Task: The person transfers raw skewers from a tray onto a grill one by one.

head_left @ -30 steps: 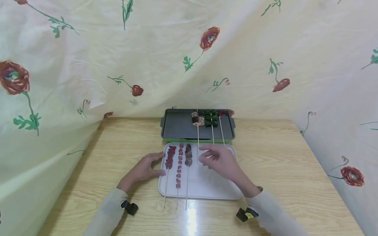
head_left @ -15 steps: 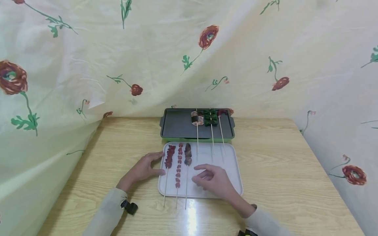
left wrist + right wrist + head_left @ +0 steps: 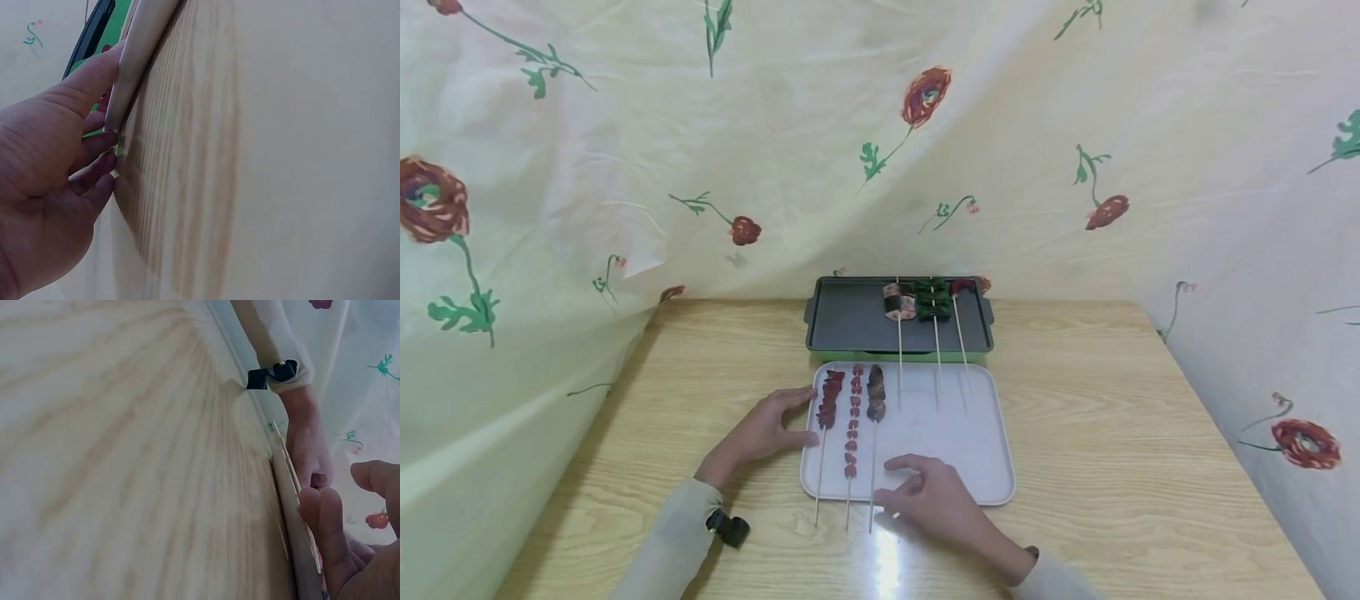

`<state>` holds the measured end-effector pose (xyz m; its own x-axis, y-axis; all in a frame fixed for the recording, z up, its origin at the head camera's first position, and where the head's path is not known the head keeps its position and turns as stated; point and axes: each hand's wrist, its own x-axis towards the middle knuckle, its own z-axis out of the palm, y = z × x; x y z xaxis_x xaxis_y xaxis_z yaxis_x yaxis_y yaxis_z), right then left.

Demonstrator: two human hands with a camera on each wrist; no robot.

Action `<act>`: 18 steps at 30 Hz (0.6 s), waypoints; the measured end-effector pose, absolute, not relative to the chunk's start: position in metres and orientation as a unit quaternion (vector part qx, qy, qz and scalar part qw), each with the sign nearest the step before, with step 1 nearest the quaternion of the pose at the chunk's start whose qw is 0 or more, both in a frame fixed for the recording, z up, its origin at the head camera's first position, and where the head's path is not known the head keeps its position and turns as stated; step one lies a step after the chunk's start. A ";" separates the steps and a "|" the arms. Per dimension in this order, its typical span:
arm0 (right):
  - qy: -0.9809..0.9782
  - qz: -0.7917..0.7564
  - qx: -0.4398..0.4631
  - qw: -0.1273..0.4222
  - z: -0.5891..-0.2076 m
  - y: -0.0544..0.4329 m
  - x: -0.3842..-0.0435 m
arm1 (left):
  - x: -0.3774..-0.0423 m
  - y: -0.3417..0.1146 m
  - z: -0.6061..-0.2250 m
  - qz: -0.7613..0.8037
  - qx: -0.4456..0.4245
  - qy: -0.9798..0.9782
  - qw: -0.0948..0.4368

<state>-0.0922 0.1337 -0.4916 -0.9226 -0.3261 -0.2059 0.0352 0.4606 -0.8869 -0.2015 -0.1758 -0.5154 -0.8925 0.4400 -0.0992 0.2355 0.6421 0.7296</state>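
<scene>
In the head view my left hand (image 3: 767,429) holds the left rim of a white tray (image 3: 955,442), thumb over the edge. On the tray lie a dark red meat skewer (image 3: 829,400), a skewer of small pink-red pieces (image 3: 853,423) and a brownish skewer (image 3: 876,393). Their sticks jut past the near rim. My right hand (image 3: 934,504) is at that rim beside the brownish skewer's stick, thumb and forefinger spread apart. The left wrist view shows my thumb (image 3: 94,78) across the tray's rim. Fingertips (image 3: 328,503) are close to the sticks in the right wrist view.
Behind the tray stands a black grill pan (image 3: 853,317) with a green base. On it rest a pale-and-dark banded skewer (image 3: 898,304), a green vegetable skewer (image 3: 933,302) and a dark red skewer (image 3: 962,287), their sticks reaching over the tray. Flowered cloth (image 3: 805,150) hangs behind the wooden table (image 3: 1075,400).
My right hand has moved back from beside the banded skewer's stick, down and left to the brownish skewer's stick at the near rim. The left hand stays at the tray.
</scene>
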 end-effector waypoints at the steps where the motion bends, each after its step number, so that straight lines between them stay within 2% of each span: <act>1: 0.833 -0.515 -0.084 0.184 -0.492 0.133 -0.091 | -0.201 -0.176 -0.515 0.378 0.189 0.896 0.134; 9: 0.786 -0.569 -0.070 0.230 -0.498 0.125 -0.084 | -0.201 -0.176 -0.516 0.381 0.191 0.895 0.133; 18: 0.750 -0.608 -0.087 0.246 -0.508 0.120 -0.084 | -0.201 -0.177 -0.516 0.374 0.197 0.897 0.132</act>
